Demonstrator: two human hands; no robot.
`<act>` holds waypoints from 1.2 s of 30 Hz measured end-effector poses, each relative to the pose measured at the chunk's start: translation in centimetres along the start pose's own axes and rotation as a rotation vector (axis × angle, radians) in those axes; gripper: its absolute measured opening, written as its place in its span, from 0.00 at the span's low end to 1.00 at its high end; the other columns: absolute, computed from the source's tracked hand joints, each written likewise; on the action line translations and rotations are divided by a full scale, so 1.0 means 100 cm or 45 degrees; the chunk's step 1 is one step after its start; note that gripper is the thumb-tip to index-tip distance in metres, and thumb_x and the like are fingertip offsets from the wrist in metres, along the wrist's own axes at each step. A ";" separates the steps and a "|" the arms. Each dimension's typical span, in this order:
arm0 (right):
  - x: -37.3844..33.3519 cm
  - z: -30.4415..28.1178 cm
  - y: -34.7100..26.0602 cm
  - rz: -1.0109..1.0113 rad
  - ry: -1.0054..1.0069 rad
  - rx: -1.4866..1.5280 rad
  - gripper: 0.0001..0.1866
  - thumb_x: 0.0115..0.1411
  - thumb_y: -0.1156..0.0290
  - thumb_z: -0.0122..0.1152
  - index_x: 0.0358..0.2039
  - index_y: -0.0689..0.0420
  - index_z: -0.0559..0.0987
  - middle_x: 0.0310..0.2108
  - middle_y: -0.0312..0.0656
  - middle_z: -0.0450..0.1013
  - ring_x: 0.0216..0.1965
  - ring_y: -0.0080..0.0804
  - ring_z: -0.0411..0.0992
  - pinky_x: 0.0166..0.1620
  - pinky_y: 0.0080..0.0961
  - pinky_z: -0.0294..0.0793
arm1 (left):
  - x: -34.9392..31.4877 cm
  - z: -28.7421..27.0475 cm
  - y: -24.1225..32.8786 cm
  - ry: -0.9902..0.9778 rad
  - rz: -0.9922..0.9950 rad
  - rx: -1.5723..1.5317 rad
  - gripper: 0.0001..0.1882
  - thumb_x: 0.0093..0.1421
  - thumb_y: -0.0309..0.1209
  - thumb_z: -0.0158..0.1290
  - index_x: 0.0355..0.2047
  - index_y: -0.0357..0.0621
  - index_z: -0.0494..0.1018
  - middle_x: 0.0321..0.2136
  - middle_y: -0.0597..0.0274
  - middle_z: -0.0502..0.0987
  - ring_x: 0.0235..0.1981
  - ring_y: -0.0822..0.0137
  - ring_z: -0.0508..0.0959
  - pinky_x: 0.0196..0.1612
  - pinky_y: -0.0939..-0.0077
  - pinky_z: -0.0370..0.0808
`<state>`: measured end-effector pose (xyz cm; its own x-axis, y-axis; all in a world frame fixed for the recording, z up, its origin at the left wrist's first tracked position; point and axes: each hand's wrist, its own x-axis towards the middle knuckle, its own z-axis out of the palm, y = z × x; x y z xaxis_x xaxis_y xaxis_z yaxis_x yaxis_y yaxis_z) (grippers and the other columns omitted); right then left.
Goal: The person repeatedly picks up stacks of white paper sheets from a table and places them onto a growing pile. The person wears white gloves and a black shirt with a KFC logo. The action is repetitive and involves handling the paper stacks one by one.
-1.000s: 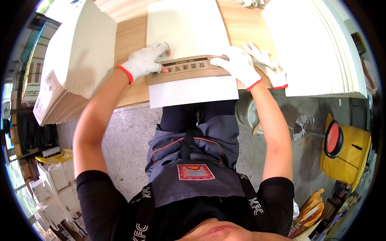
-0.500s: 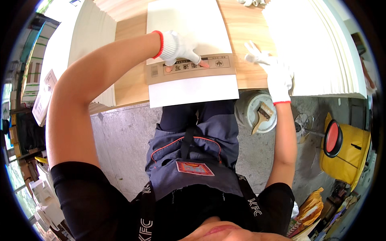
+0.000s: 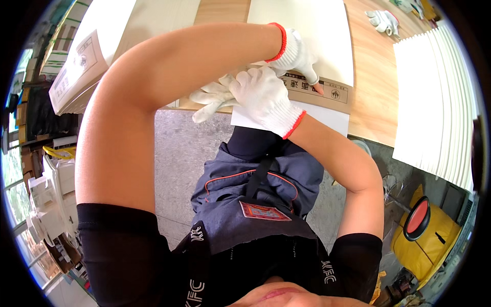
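A large cream board (image 3: 327, 30) with a brown printed strip (image 3: 340, 105) along its near end lies on the wooden table, and a white sheet (image 3: 335, 122) shows below the strip. My left hand (image 3: 297, 55), in a white knit glove with bare fingertips, rests on the strip, its thumb spread out. Crossing over to the left, my right hand (image 3: 261, 94) wears a similar glove, with its fingers outstretched past the strip's left end. It hides part of the strip and some of my left hand's fingers. Nothing shows in its grasp.
A tall stack of white sheets (image 3: 434, 97) stands on the right of the wooden table (image 3: 373, 97). Spare gloves (image 3: 383, 23) lie beyond it. Brown-covered pads (image 3: 79, 66) are stacked at the left. Below the table edge, a bucket rim (image 3: 362, 146) peeks out near a yellow object (image 3: 429, 245).
My right hand has swung from beside the right stack across to the strip's left end. The left hand stays on the strip. The view has shifted left, and the bucket is mostly hidden.
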<state>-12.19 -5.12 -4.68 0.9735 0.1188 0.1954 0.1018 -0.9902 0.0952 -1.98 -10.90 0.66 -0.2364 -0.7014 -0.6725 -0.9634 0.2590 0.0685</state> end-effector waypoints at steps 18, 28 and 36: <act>-0.199 -0.036 0.125 0.378 -0.062 -0.094 0.07 0.55 0.63 0.64 0.31 0.50 0.82 0.27 0.43 0.77 0.31 0.42 0.78 0.34 0.39 0.76 | -0.010 -0.008 0.017 0.051 0.140 0.447 0.59 0.41 0.32 0.72 0.67 0.94 0.53 0.53 0.62 0.69 0.48 0.52 0.79 0.44 0.56 0.80; -0.179 -0.089 0.123 0.727 -0.165 0.084 0.23 0.62 0.60 0.53 0.57 0.52 0.75 0.57 0.52 0.71 0.65 0.57 0.61 0.70 0.52 0.53 | -0.081 0.106 0.123 1.093 -0.190 -1.878 0.30 0.56 0.21 0.48 0.62 0.49 0.66 0.61 0.54 0.67 0.60 0.52 0.70 0.61 0.60 0.70; -0.198 -0.010 0.109 0.583 0.116 0.282 0.22 0.63 0.53 0.57 0.56 0.42 0.77 0.60 0.41 0.68 0.60 0.43 0.65 0.63 0.43 0.63 | -0.078 0.144 0.117 1.528 -0.106 -3.967 0.16 0.66 0.34 0.47 0.49 0.37 0.64 0.62 0.43 0.61 0.64 0.46 0.62 0.66 0.49 0.62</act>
<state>-30.57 -18.16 -6.50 0.9076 -0.3342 0.2540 -0.2799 -0.9328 -0.2271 -9.55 7.21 -3.92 0.4740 -0.6141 -0.6310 0.8772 0.3917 0.2777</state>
